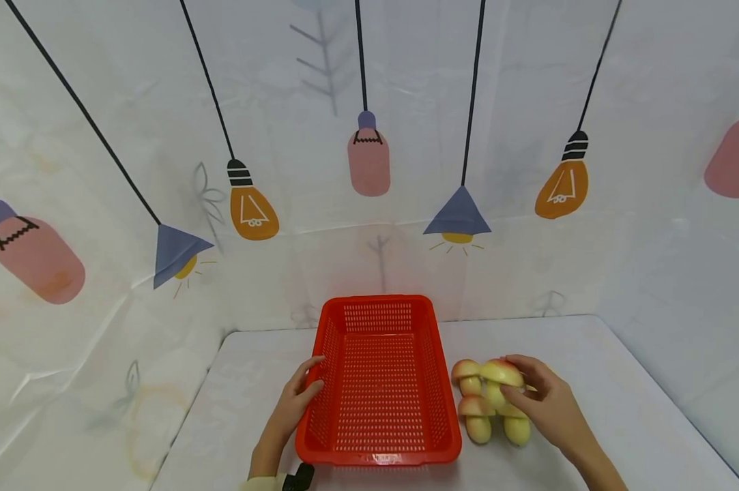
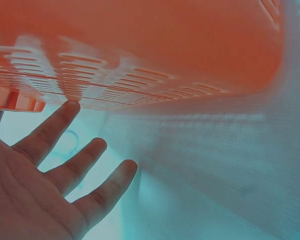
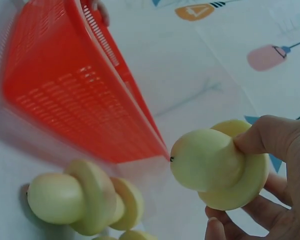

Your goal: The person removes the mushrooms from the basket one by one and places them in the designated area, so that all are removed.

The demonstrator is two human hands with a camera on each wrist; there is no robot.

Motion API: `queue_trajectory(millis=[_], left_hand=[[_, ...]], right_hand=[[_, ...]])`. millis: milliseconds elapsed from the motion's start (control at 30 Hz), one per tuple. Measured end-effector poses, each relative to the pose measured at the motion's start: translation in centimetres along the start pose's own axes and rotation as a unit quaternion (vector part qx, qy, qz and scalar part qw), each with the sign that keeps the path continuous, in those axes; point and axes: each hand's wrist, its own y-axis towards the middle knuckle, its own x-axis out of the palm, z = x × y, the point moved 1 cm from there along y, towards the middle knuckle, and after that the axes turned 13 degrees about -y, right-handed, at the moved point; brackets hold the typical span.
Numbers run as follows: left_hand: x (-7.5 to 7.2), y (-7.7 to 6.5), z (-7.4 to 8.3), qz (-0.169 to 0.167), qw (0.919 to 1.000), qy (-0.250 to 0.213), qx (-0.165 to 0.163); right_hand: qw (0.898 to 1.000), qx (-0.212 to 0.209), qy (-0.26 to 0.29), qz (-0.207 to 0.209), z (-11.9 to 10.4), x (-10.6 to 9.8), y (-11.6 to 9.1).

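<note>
A red plastic basket (image 1: 378, 392) with slotted walls stands in the middle of the table in the head view. My left hand (image 1: 291, 406) holds its left rim, thumb over the edge; in the left wrist view the outer fingers (image 2: 97, 200) spread straight along the outside. To the right of the basket, my right hand (image 1: 547, 406) pinches a yellow mushroom-shaped piece (image 3: 205, 160) with a reddish cap between thumb and fingers. It is raised above several similar mushroom-shaped pieces (image 1: 478, 428) lying grouped on the table, partly hidden by the hand.
The white table (image 1: 252, 368) runs back to a pale curtain (image 1: 320, 259) printed with hanging lamps. The basket's back end stands close to that curtain. A dark band (image 1: 298, 477) sits at the left wrist.
</note>
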Motion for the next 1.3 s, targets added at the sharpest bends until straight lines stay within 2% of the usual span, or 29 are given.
queue_trajectory(millis=[600, 900, 1300], left_hand=[[0.0, 0.0, -0.4, 0.021, 0.9997, 0.012, -0.004], [0.0, 0.0, -0.3, 0.029, 0.9995, 0.010, -0.009], [-0.1, 0.1, -0.4, 0.021, 0.9997, 0.009, -0.003]], right_hand=[[1.000, 0.008, -0.007, 0.030, 3.2, -1.3, -1.5], [0.998, 0.054, -0.035, 0.028, 4.4, -1.5, -2.1], [0.996, 0.015, -0.062, 0.061, 5.8, -2.3, -2.2]])
